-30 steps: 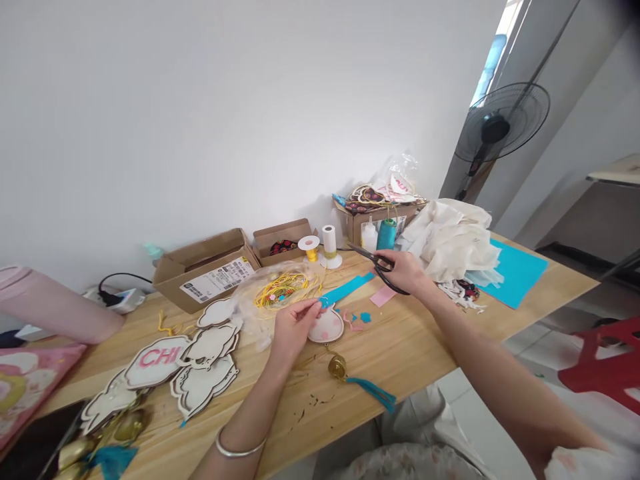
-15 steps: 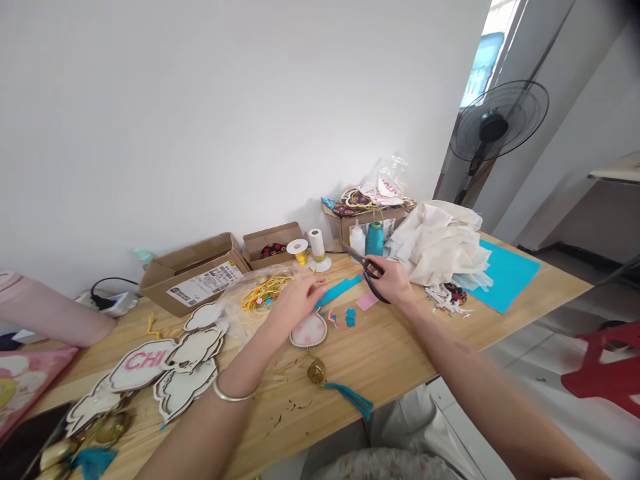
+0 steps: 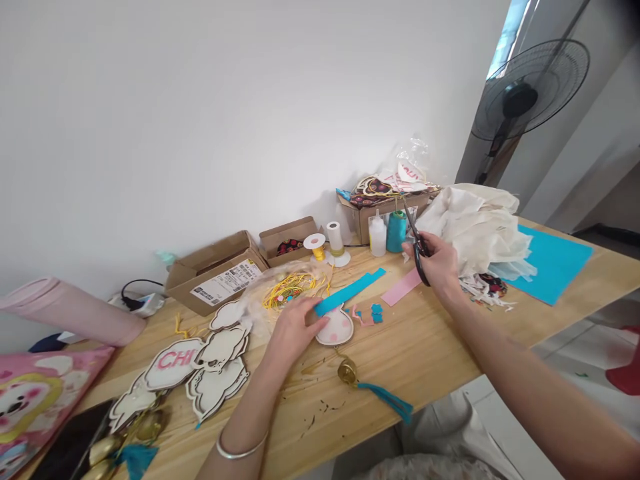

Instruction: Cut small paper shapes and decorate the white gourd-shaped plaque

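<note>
My left hand (image 3: 299, 331) pinches the near end of a blue felt-like strip (image 3: 353, 291), whose far end has a stepped edge. Under that strip lies a white piece with pink spots (image 3: 334, 328), joined to a brass bell (image 3: 347, 372) and a blue tassel (image 3: 387, 399). My right hand (image 3: 440, 265) grips black-handled scissors (image 3: 421, 255), blades pointing up and away, apart from the strip. A pink strip (image 3: 401, 287) lies just left of the right hand. Small blue cut pieces (image 3: 377, 313) and pink scraps (image 3: 361, 316) are between the hands.
Cardboard boxes (image 3: 220, 277), thread spools (image 3: 315, 247), a white bottle (image 3: 377, 237) and a teal thread cone (image 3: 397, 232) line the wall. Crumpled pale cloth (image 3: 475, 227) and a blue sheet (image 3: 555, 263) lie right. Wooden-edged plaques (image 3: 175, 363) and a pink cushion (image 3: 45, 400) are left.
The scissors have risen away from the blue strip, their blades now pointing more upward. My left hand has drawn back to the strip's near end. The view has shifted, too.
</note>
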`<state>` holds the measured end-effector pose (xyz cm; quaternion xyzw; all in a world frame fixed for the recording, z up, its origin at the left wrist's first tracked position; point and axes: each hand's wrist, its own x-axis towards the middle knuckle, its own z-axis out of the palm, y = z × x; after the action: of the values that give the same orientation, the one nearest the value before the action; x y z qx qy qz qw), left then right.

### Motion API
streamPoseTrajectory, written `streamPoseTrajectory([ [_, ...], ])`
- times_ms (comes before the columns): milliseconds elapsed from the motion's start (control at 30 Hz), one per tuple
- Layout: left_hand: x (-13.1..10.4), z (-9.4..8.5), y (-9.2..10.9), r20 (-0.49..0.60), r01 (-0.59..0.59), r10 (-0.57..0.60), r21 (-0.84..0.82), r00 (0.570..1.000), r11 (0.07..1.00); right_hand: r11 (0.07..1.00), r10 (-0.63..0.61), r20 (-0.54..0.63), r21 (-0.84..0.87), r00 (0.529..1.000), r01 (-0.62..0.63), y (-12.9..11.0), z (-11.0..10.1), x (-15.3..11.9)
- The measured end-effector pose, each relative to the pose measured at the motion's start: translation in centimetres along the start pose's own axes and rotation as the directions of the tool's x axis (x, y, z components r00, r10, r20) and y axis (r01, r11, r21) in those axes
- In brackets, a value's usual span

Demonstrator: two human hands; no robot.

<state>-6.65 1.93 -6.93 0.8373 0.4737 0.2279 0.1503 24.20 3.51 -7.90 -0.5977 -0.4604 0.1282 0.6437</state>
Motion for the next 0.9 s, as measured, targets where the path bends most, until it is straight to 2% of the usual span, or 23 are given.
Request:
streamPoseTrajectory([
  [267, 0.0, -0.3, 0.2, -0.077, 0.113, -0.118, -0.056, 0.990, 0.992, 0.994, 0.058, 0.087, -0.098, 0.995, -0.049, -0.2, 0.3, -0.5],
  [367, 0.1, -0.5, 0.6, -0.119, 0.158, -0.165, -0.068, 0.979, 0.985, 0.988, 0.063, 0.084, -0.148, 0.995, -0.050, -0.3, 0.5, -0.6],
  [467, 0.1, -0.9, 1.2, -0.162, 0.220, -0.230, -0.079, 0.959, 0.972, 0.960, 0.037, 0.062, -0.279, 0.997, -0.018, -0.9, 0.6, -0.6],
  [567, 0.2, -1.3, 1.2, -0.239, 0.299, -0.318, -0.113, 0.917, 0.948, 0.865, 0.001, 0.159, -0.496, 0.987, 0.079, -1.7, 0.5, -0.7],
  [667, 0.2, -1.1, 0.6, -0.305, 0.324, -0.362, -0.170, 0.881, 0.931, 0.761, 0.006, 0.280, -0.624, 0.960, 0.177, -2.2, 0.1, -0.8],
  [900, 0.3, -0.3, -1.3, -0.290, 0.228, -0.274, -0.185, 0.917, 0.956, 0.605, -0.011, 0.442, -0.711, 0.897, 0.358, -2.5, -0.6, -0.9],
])
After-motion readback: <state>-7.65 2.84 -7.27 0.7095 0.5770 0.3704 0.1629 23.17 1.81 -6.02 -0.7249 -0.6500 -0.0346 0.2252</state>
